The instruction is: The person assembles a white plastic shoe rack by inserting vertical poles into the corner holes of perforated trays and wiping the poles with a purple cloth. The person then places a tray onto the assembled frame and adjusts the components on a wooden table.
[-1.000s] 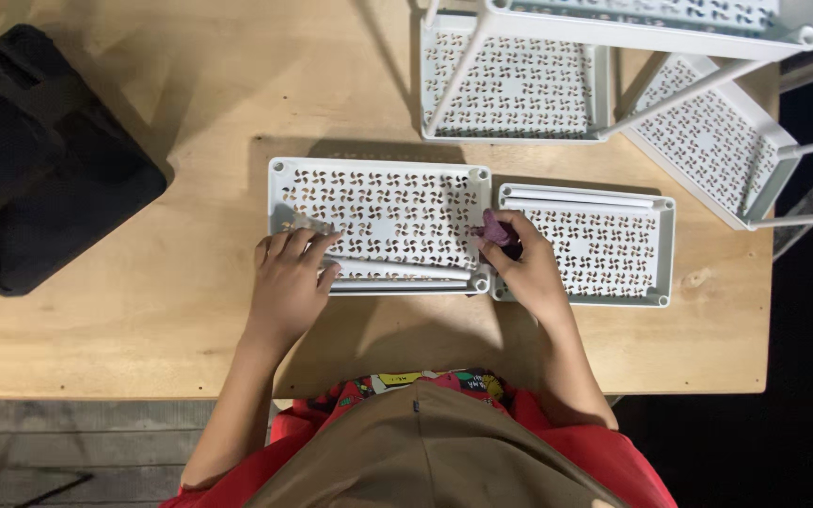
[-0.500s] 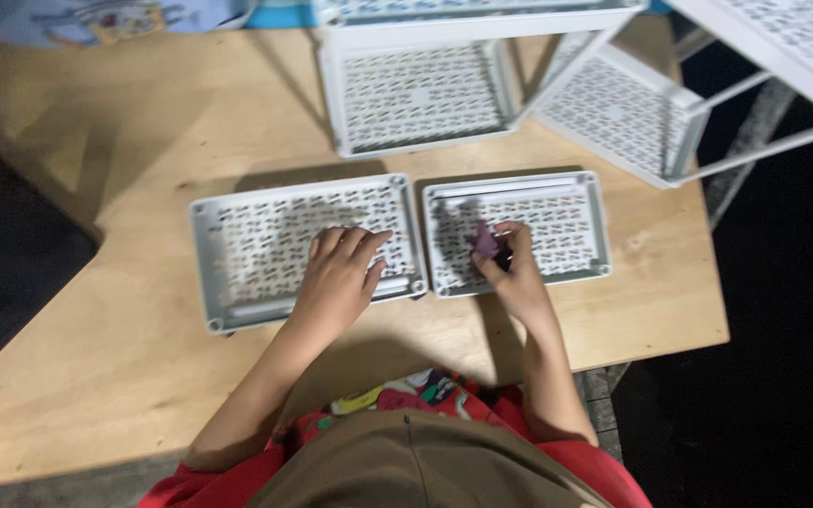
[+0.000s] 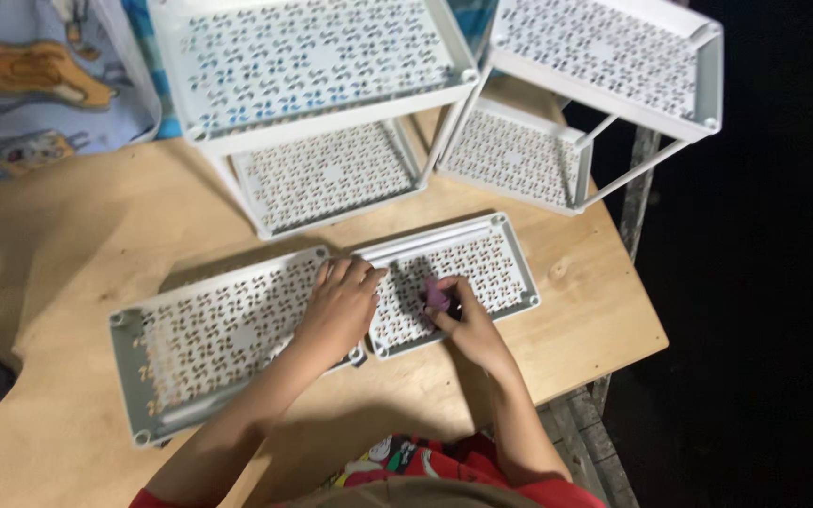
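Two flat white perforated shelf trays lie side by side on a wooden table. My left hand rests palm down with fingers spread on the right end of the left tray, reaching onto the seam between the trays. My right hand sits on the right tray and is closed around a small purple object, a dark tip showing beside it. What the purple object is cannot be made out.
Two assembled white shelf racks stand at the far side of the table: a larger rack and a smaller rack to its right. A patterned blue cloth lies at the far left. The table's right edge drops into darkness.
The view has swung, so the trays now sit lower and tilted in the frame. My left hand slid right along the left tray to its right end. My right hand keeps the purple object.
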